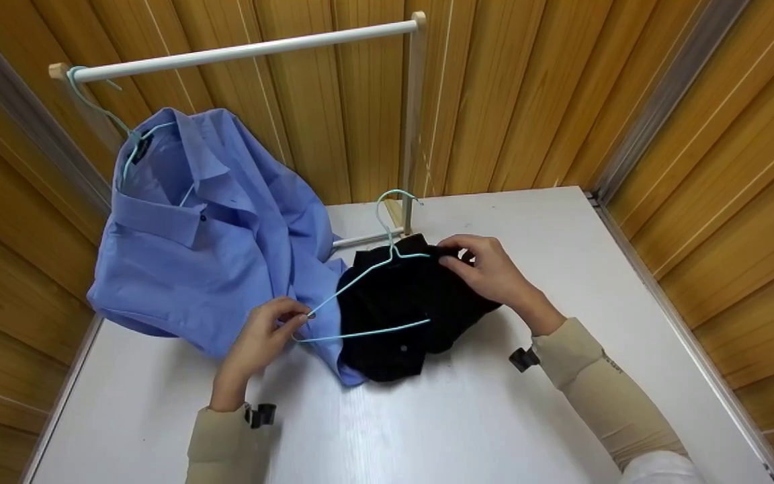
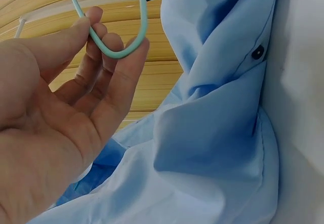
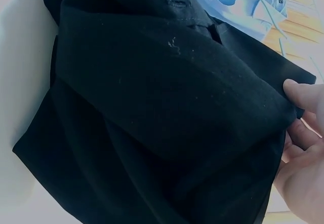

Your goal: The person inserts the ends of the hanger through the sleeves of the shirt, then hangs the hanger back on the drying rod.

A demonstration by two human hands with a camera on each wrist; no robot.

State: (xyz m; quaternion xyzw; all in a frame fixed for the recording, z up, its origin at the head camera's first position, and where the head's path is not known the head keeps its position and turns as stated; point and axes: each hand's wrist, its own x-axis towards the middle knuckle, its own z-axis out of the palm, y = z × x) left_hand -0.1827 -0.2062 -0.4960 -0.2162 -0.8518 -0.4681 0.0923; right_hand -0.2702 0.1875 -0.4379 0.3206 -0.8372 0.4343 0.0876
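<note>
A black shirt (image 1: 387, 296) lies bunched at the middle of the table, a button showing near its lower edge. A thin mint-green hanger (image 1: 360, 333) lies partly over it; its right end is hidden in the black cloth, its hook points up. My left hand (image 1: 263, 339) pinches the hanger's left corner between thumb and fingers. In the left wrist view the curved hanger end (image 2: 143, 11) sits at the fingertips. My right hand (image 1: 488, 269) pinches the black shirt's upper right edge. The right wrist view shows its thumb (image 3: 301, 95) on the black cloth.
A blue shirt (image 1: 219, 249) hangs on another mint-green hanger (image 1: 101, 107) at the left end of the rack's white rail (image 1: 246, 51). Its lower part spreads over the white table (image 1: 427, 430), reaching under the black shirt. The rack's right post (image 1: 415, 121) stands behind. Wood-panelled walls surround the table.
</note>
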